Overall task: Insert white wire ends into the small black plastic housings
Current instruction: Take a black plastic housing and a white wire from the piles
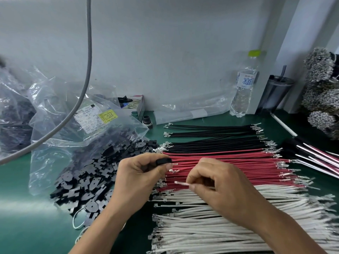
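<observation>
Above the red wires (pixel 229 162), the white wire (pixel 180 183) points left toward the housing (pixel 163 161).

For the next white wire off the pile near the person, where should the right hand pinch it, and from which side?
Pinch the insulation just behind the metal terminal of a wire in the white wire pile, coming from above. The wires lie flat and parallel with terminals pointing left toward the black housing in the left hand, as the right hand pinches its white wire.

Bag label (pixel 92 120): read "JS-8001-03" and "26 06 24"; the rest was too blurred.
Bottle (pixel 244 85): its label showed "水".
</observation>
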### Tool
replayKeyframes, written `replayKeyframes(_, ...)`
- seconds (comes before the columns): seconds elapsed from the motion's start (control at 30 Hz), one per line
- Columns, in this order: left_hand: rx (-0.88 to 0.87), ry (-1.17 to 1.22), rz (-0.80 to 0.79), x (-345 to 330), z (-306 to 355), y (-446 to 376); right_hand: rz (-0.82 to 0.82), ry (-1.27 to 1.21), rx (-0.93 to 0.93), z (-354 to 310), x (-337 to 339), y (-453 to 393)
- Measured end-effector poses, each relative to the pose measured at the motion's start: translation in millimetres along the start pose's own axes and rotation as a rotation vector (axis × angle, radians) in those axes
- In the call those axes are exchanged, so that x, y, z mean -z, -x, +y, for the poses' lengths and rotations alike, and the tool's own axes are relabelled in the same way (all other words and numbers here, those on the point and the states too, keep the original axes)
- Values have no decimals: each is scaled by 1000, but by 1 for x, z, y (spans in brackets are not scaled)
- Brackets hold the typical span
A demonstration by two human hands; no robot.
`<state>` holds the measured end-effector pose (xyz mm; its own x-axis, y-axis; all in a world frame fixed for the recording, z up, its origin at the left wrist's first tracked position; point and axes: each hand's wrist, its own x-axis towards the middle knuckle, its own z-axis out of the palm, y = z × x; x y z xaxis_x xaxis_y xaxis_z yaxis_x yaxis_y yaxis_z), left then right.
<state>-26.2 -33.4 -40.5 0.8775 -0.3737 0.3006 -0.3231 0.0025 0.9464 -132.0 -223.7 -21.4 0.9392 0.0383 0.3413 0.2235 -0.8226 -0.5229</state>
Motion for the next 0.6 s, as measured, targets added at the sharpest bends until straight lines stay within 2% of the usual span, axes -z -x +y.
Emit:
replayKeyframes(0.13,-1,50,-36,1,2,0,292,132,52,-2,2,-4)
replayKeyframes(0.2,1,89,-49,1,2,0,364,181,55,-3,0,-6)
replayKeyframes(0.4,2,145,-107,-1,6,2,451,85,104,-1,-8,-5)
replayKeyframes(0.6,-1,143,-106,-1,8,3,459,28,113,0,-9,-6)
